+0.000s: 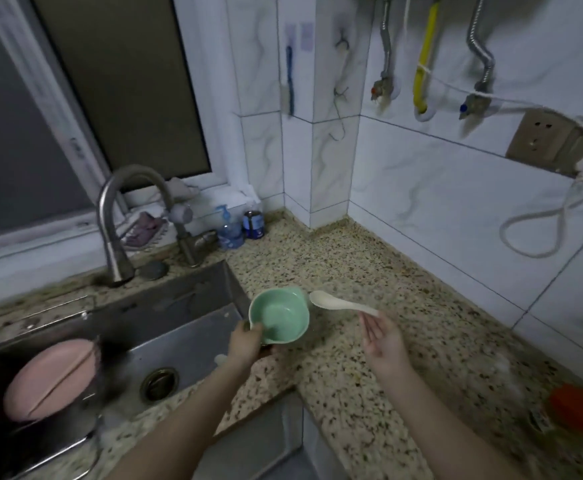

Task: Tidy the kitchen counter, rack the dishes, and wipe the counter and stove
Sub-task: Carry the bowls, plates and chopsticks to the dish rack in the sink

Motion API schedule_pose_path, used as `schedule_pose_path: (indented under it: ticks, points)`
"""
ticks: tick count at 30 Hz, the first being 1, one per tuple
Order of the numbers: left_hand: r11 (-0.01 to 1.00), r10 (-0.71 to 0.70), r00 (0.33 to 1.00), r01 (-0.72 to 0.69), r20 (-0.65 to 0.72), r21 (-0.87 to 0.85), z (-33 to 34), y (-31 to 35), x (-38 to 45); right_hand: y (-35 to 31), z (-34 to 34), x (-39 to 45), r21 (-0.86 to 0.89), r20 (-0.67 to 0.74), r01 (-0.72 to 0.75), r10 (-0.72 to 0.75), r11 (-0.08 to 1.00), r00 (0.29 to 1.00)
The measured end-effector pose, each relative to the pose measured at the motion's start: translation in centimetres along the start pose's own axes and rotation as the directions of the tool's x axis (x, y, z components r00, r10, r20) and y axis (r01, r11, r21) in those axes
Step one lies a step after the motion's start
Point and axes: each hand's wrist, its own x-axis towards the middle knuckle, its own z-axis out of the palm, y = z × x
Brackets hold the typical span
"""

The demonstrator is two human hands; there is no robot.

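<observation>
My left hand [245,342] grips the near rim of a pale green bowl [280,315], held tilted just above the speckled granite counter [369,271] at the sink's right edge. A cream plastic spoon [338,303] points left toward the bowl, its handle end pinched at the fingertips of my right hand [381,339], whose palm faces up with the fingers extended. In the steel sink [193,327], at the left, a pink plate [52,379] stands in a dark dish rack [75,431].
A curved steel faucet [120,216] rises behind the sink. A blue soap bottle [229,230] and a small can [253,223] stand in the counter's back corner. An orange object [581,407] lies at the right edge. A white cord [553,216] hangs on the tiled wall.
</observation>
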Motion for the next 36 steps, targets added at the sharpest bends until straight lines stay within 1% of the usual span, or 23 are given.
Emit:
schedule_pose_path:
  ticks: [5,7,9,10,14,20,22,25,30,36]
  points:
    - [0.995,0.028,0.971,-0.051,-0.237,-0.089,-11.0,-1.4,-2.6,6.9,1.9,-0.8,-0.12,0.044,-0.18,0.187,0.976,0.981]
    - [0.984,0.001,0.945,-0.059,-0.326,-0.169,-15.2,-1.7,-3.7,10.9,3.4,-1.6,-0.195,0.084,-0.237,0.257,0.952,0.963]
    - [0.965,-0.009,0.925,-0.091,-0.379,-0.245,-19.1,-2.1,-4.6,14.5,4.8,-2.5,-0.26,0.126,-0.267,0.307,0.928,0.943]
    - [0.964,0.007,0.916,-0.113,-0.4,-0.241,-20.8,-2.3,-5.0,16.0,5.5,-2.9,-0.283,0.131,-0.28,0.326,0.917,0.936]
    - [0.972,0.099,0.85,-0.195,-0.517,-0.135,-28.4,-3.5,-6.3,22.7,8.2,-4.4,-0.357,0.147,-0.323,0.394,0.877,0.907]
    - [0.979,0.092,0.806,-0.181,-0.584,-0.096,-40.5,-5.9,-6.1,34.8,11.4,-6.3,-0.443,0.124,-0.364,0.458,0.819,0.88]
    - [0.975,0.074,0.783,-0.187,-0.618,-0.121,-44.7,-6.9,-5.6,39.1,12.3,-6.7,-0.494,0.109,-0.366,0.473,0.789,0.874]
    - [0.958,0.033,0.771,-0.205,-0.636,-0.2,-49.5,-7.7,-5.2,44.3,12.8,-7.0,-0.59,0.059,-0.371,0.497,0.717,0.866]
    - [0.96,0.017,0.765,-0.193,-0.644,-0.203,-54.7,-9.0,-4.4,50.7,12.5,-7.3,-0.709,-0.013,-0.353,0.489,0.611,0.872]
    - [0.937,-0.034,0.79,-0.187,-0.613,-0.294,-56.7,-10.1,-3.1,54.9,13.3,-5.8,-0.802,-0.059,-0.306,0.442,0.512,0.895]
